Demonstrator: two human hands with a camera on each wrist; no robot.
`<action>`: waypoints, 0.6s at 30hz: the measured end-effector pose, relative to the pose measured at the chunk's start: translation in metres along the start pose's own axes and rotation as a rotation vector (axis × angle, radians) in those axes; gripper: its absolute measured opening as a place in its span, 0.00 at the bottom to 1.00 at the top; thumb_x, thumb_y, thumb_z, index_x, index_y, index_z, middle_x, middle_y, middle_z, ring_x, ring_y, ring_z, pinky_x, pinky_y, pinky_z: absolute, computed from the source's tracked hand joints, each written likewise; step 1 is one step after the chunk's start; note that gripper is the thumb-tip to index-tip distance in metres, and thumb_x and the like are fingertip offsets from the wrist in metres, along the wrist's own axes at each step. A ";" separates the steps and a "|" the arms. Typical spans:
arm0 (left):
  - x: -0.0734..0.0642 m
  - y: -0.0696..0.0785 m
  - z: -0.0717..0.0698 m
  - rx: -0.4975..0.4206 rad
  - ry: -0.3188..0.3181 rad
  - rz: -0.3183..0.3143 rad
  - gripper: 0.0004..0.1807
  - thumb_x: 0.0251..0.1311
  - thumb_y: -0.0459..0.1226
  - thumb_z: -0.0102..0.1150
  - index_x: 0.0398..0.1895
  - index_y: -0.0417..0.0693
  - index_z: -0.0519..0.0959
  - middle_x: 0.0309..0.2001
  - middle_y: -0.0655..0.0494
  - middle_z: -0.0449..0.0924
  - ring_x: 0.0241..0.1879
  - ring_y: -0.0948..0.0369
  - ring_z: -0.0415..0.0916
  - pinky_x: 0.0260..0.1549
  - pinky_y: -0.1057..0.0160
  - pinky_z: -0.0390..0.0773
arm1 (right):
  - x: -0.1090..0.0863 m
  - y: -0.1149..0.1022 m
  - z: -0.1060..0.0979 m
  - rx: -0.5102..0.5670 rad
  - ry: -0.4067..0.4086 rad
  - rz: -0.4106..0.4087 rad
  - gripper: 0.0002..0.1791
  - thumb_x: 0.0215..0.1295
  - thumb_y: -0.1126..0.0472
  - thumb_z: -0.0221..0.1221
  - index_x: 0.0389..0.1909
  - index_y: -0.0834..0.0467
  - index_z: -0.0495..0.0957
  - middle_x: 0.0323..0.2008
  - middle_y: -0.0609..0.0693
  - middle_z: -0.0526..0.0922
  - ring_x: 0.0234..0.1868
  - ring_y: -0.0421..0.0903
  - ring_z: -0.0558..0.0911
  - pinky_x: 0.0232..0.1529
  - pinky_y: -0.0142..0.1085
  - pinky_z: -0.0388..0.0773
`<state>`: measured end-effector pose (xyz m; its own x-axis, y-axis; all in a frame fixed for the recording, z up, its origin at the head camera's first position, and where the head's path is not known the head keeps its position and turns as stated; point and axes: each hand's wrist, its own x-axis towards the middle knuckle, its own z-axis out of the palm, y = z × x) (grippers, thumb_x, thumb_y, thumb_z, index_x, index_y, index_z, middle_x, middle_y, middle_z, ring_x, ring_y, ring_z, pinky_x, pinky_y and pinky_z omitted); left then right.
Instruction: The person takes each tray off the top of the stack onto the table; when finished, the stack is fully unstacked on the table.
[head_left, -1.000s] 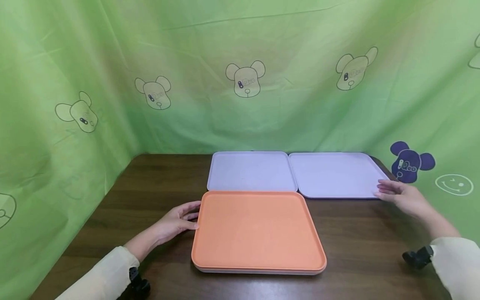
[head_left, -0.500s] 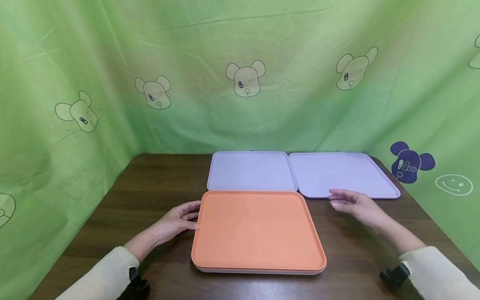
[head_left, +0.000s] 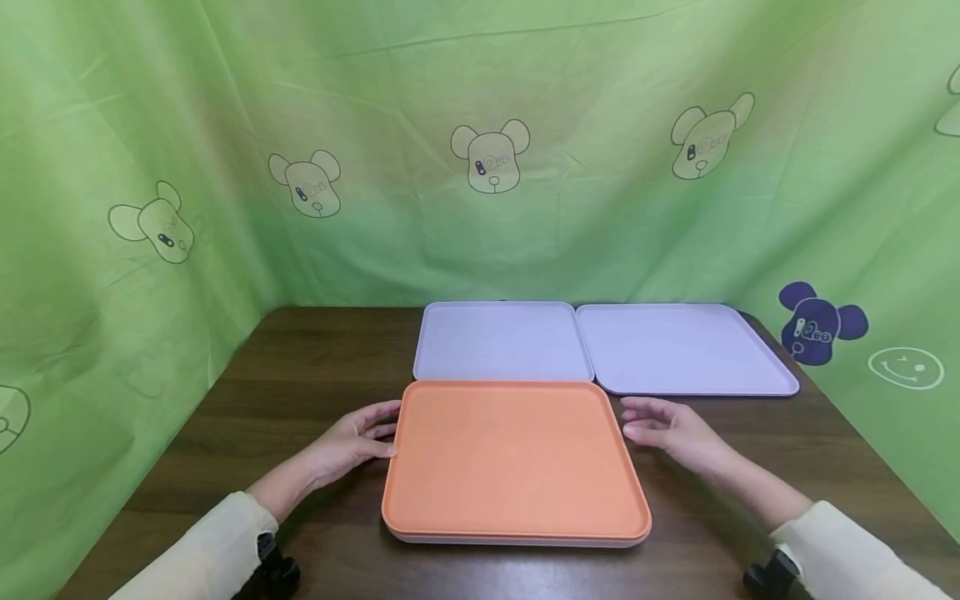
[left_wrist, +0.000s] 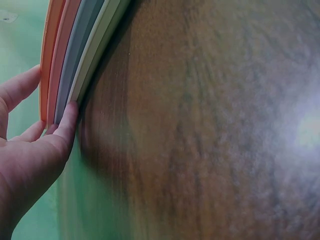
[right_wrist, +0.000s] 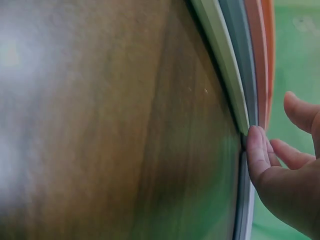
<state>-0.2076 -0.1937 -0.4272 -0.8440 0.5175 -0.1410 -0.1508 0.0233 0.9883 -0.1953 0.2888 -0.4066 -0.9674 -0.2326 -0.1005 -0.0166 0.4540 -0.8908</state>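
A stack of trays lies on the table, topped by an orange tray (head_left: 517, 458). Its side in the left wrist view shows a coral tray (left_wrist: 60, 65), a blue-grey tray (left_wrist: 80, 50) and a cream tray (left_wrist: 95, 55) beneath. My left hand (head_left: 352, 442) rests at the stack's left side, thumb and fingertips against the edges, fingers fairly straight. At the right side, my right hand (head_left: 678, 429) has extended fingers with tips right by the stack's edge; its thumb stands apart from the orange tray in the right wrist view.
Two pale lavender trays, a left one (head_left: 502, 342) and a right one (head_left: 682, 350), lie side by side behind the stack along the table's back edge. A green curtain (head_left: 375, 250) with bear prints hangs around the dark wooden table (head_left: 315, 358).
My right hand has left the right lavender tray's front right corner and moved left and nearer to me, to the stack's right side. The left hand and the trays have stayed put.
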 end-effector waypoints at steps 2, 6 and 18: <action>0.000 0.000 0.000 0.001 0.001 -0.002 0.43 0.60 0.27 0.62 0.74 0.33 0.50 0.74 0.36 0.46 0.70 0.41 0.52 0.54 0.57 0.74 | 0.000 0.000 0.004 0.001 -0.002 0.005 0.35 0.65 0.58 0.63 0.64 0.75 0.63 0.55 0.67 0.76 0.52 0.53 0.79 0.47 0.32 0.77; 0.000 0.000 0.000 0.002 0.000 -0.001 0.43 0.60 0.28 0.62 0.74 0.33 0.50 0.74 0.36 0.46 0.70 0.41 0.52 0.54 0.57 0.74 | -0.001 -0.001 0.009 0.041 -0.014 -0.010 0.34 0.64 0.60 0.64 0.63 0.77 0.64 0.53 0.66 0.77 0.49 0.47 0.80 0.45 0.31 0.78; -0.001 0.001 0.000 0.008 0.004 -0.002 0.43 0.60 0.28 0.62 0.74 0.32 0.50 0.74 0.35 0.46 0.70 0.41 0.52 0.55 0.57 0.73 | -0.003 -0.007 0.025 -0.018 0.083 0.000 0.33 0.58 0.63 0.69 0.59 0.77 0.68 0.48 0.63 0.81 0.46 0.49 0.80 0.40 0.29 0.79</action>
<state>-0.2067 -0.1938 -0.4262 -0.8456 0.5142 -0.1436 -0.1488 0.0312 0.9884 -0.1861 0.2647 -0.4114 -0.9850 -0.1607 -0.0631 -0.0201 0.4695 -0.8827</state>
